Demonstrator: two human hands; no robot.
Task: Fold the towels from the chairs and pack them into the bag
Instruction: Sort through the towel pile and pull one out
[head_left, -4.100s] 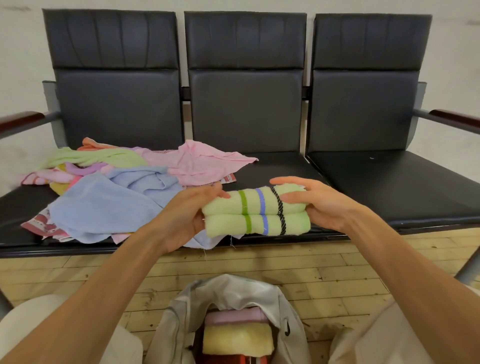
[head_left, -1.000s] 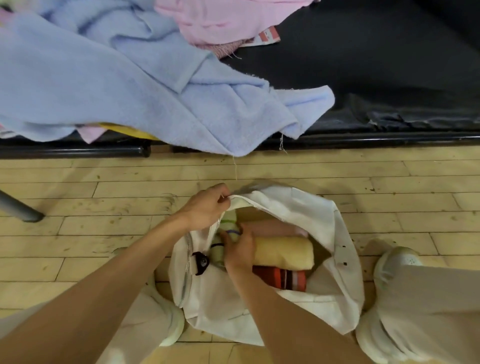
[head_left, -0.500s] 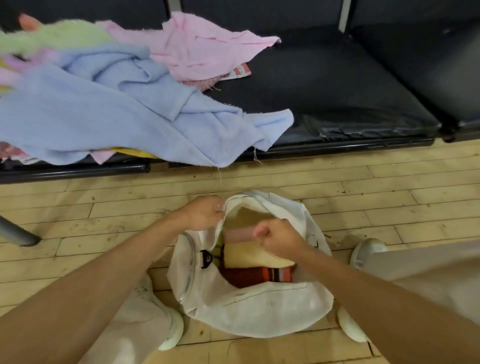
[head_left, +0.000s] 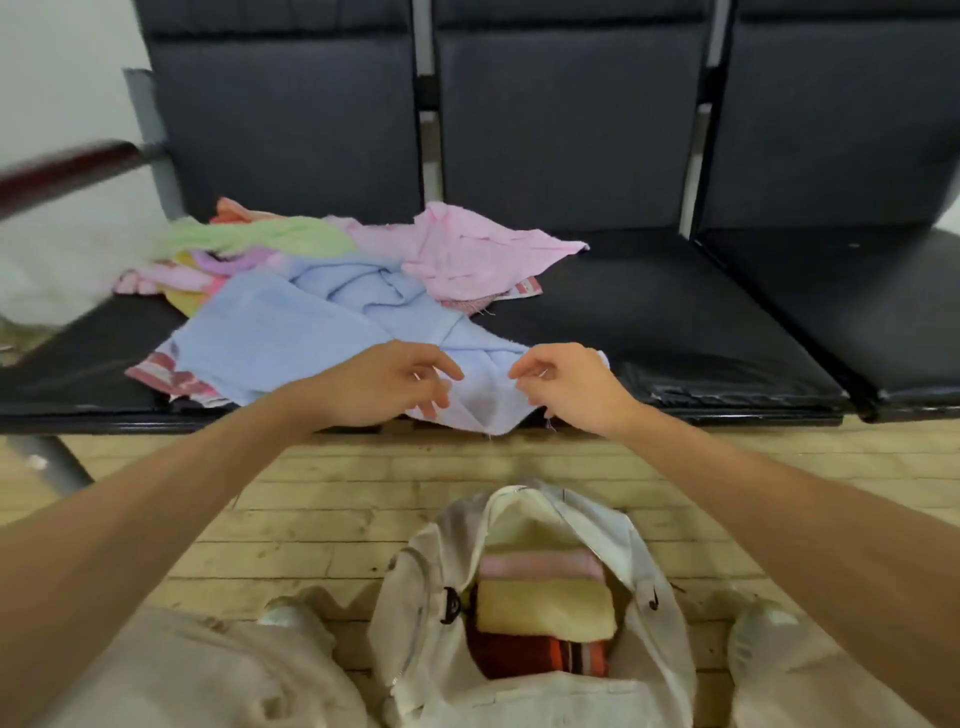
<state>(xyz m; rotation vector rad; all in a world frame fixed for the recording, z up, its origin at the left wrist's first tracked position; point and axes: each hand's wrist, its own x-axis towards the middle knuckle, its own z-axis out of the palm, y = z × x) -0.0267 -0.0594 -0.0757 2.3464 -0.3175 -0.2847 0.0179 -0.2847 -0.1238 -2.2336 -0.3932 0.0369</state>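
A light blue towel lies crumpled on the left black seat, its front corner hanging over the seat edge. My left hand hovers over that corner with fingers loosely spread. My right hand is just right of it, fingers loosely curled at the towel's edge, with no clear grip showing. A pink towel, a green towel and several others lie behind in the pile. The white bag stands open on the floor between my feet, holding folded pink, yellow and red-striped towels.
Three black chairs stand in a row against the wall; the middle seat and right seat hold no towels. A wooden armrest sticks out at the left. The wooden floor lies between the chairs and the bag.
Both hands have left the bag and risen to the blue towel's front corner. The green striped towel held earlier is no longer in my hands. The view has tilted up to the chairs.
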